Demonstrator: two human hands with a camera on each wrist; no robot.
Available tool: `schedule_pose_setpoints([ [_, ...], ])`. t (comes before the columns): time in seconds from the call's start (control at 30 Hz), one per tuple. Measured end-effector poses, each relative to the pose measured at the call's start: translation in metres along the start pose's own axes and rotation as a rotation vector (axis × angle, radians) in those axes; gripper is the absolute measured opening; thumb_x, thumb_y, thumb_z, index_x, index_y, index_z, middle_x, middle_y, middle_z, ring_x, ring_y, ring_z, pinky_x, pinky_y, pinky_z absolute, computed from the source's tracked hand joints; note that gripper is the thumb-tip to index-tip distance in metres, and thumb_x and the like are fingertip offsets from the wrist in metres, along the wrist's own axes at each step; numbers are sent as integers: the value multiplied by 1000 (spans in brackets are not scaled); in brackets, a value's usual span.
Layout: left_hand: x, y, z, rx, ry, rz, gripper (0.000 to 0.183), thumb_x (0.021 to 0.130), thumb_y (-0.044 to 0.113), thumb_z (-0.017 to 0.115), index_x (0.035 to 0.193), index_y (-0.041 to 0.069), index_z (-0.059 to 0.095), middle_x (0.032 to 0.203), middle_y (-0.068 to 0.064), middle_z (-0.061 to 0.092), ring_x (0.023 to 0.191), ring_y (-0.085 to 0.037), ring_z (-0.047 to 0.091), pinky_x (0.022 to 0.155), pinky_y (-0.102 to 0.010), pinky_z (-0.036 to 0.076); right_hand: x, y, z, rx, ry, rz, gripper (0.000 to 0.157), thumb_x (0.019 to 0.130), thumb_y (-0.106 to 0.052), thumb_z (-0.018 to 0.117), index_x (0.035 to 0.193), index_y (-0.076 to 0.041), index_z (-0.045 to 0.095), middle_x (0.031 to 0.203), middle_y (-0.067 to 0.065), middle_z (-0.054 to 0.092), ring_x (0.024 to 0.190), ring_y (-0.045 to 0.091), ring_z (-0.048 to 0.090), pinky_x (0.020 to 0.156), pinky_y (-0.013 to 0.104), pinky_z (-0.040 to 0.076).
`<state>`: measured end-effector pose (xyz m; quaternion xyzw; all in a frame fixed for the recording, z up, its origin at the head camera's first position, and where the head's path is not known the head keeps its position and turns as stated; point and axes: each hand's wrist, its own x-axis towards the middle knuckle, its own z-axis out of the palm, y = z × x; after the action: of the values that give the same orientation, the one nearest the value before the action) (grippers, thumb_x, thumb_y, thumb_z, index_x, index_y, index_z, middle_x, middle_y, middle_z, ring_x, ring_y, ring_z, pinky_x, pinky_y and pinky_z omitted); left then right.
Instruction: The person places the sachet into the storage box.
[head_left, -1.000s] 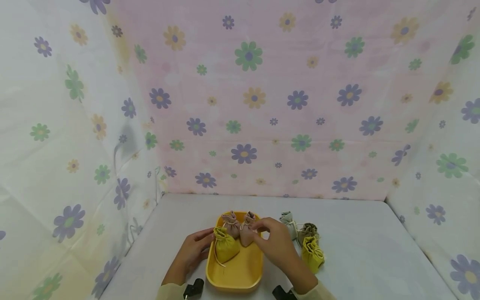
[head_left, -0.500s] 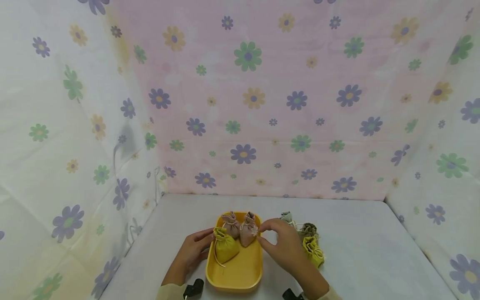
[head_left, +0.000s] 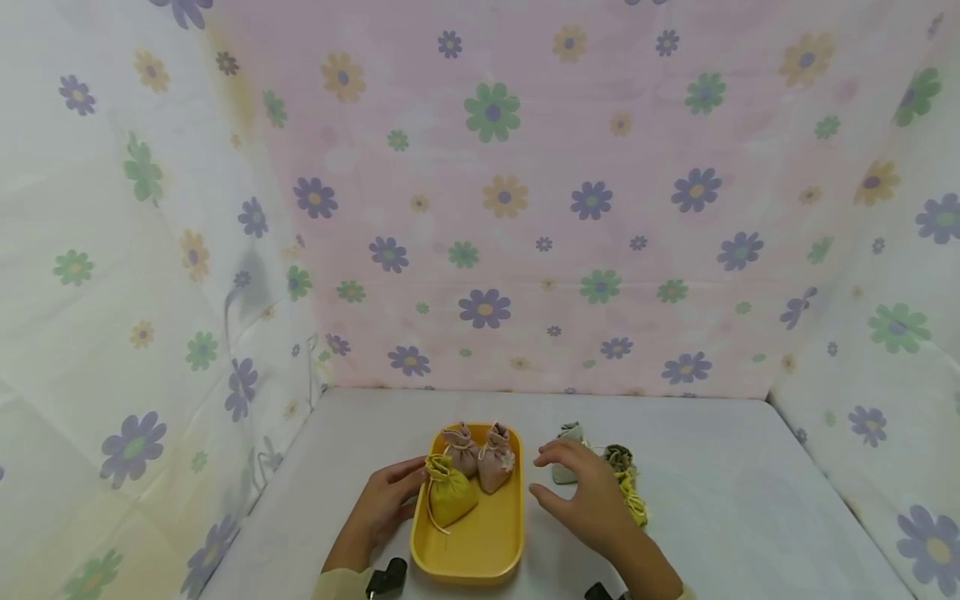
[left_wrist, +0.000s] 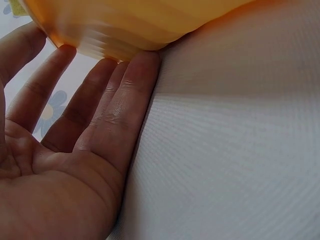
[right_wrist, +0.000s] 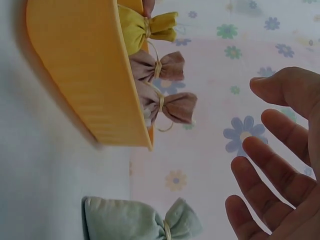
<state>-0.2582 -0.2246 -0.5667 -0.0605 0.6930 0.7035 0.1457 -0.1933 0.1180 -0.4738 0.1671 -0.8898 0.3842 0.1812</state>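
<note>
A yellow tray [head_left: 468,562] holds a yellow-green drawstring pouch [head_left: 452,498] and two dusty-pink drawstring pouches [head_left: 495,468], all with their gathered necks up. My left hand [head_left: 384,504] rests against the tray's left side; in the left wrist view its nearly straight fingers [left_wrist: 112,107] touch the outer wall. To the right of the tray my right hand [head_left: 585,492] is in the air, thumb and fingers spread apart with nothing between them. Just behind it stands a pale grey-green pouch [head_left: 564,475], partly covered by the hand in the head view.
An olive-brown pouch [head_left: 619,458] and another yellow-green pouch [head_left: 634,504] stand right of my right hand, partly hidden by it. A white cloth covers the table [head_left: 720,492]. Flower-printed curtains [head_left: 540,208] enclose the back and both sides.
My right hand has let go of the right-hand pink pouch in the tray and moved right, toward the pouches on the table. My left hand has stayed at the tray.
</note>
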Motion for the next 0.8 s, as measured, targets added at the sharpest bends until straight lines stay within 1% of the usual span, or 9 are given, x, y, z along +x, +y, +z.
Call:
schedule_pose_setpoints([
  [0.17, 0, -1, -1, -1, -1, 7, 62, 96, 40, 74, 147, 8, 58, 146, -15, 61, 118, -22, 69, 91, -40, 63, -6, 9, -8, -24, 61, -42, 33, 78, -24, 93, 102, -33, 73, 121, -14, 69, 119, 13, 66, 97, 46, 59],
  [0.3, 0, -1, -1, 4, 1, 7, 63, 95, 41, 74, 147, 8, 58, 146, -16, 61, 118, -22, 69, 91, -40, 63, -11, 19, -14, -74, 117, -63, 35, 76, -20, 94, 102, -29, 73, 118, -12, 71, 115, 14, 67, 94, 44, 61],
  [0.37, 0, -1, -1, 8, 7, 4, 63, 95, 42, 74, 147, 8, 59, 146, -16, 61, 118, -22, 70, 91, -40, 63, -14, 24, -17, -80, 147, -71, 36, 74, -17, 95, 103, -25, 74, 117, -9, 72, 114, 14, 68, 94, 38, 60],
  [0.43, -1, -1, 0, 9, 10, 1, 63, 95, 42, 74, 147, 8, 59, 146, -16, 61, 118, -22, 70, 91, -40, 63, -16, 29, -19, -76, 174, -81, 38, 73, -15, 95, 104, -21, 75, 117, -6, 72, 113, 15, 68, 96, 25, 57],
  [0.5, -1, 0, 0, 10, 13, -2, 63, 95, 41, 75, 147, 8, 59, 146, -16, 61, 118, -22, 70, 91, -40, 63, -19, 34, -21, -62, 200, -91, 39, 72, -13, 95, 105, -18, 75, 117, -5, 72, 111, 16, 68, 98, 12, 50],
  [0.53, -1, 0, 0, 11, 14, -4, 63, 95, 41, 75, 147, 8, 59, 146, -16, 61, 118, -22, 69, 91, -40, 63, -21, 37, -22, -62, 209, -91, 40, 72, -12, 95, 106, -19, 75, 117, -5, 72, 111, 16, 68, 98, 8, 46],
  [0.6, -1, 0, 1, 11, 15, -8, 63, 95, 41, 75, 147, 8, 58, 146, -16, 61, 118, -22, 69, 91, -40, 63, -23, 42, -23, -77, 228, -90, 40, 72, -12, 95, 105, -20, 75, 116, -6, 72, 110, 16, 67, 98, 3, 42],
  [0.67, -1, 1, 1, 11, 17, -11, 63, 95, 40, 75, 147, 8, 58, 147, -16, 61, 118, -22, 69, 91, -40, 63, -25, 47, -24, -100, 244, -86, 39, 71, -12, 96, 103, -21, 75, 116, -6, 72, 109, 16, 66, 97, 7, 43],
  [0.8, 1, 1, 1, 10, 15, -8, 63, 95, 40, 75, 147, 8, 58, 146, -15, 61, 118, -22, 70, 91, -40, 63, -28, 55, -28, -131, 269, -65, 38, 69, -11, 96, 100, -19, 76, 115, -3, 74, 110, 19, 64, 95, 21, 46],
])
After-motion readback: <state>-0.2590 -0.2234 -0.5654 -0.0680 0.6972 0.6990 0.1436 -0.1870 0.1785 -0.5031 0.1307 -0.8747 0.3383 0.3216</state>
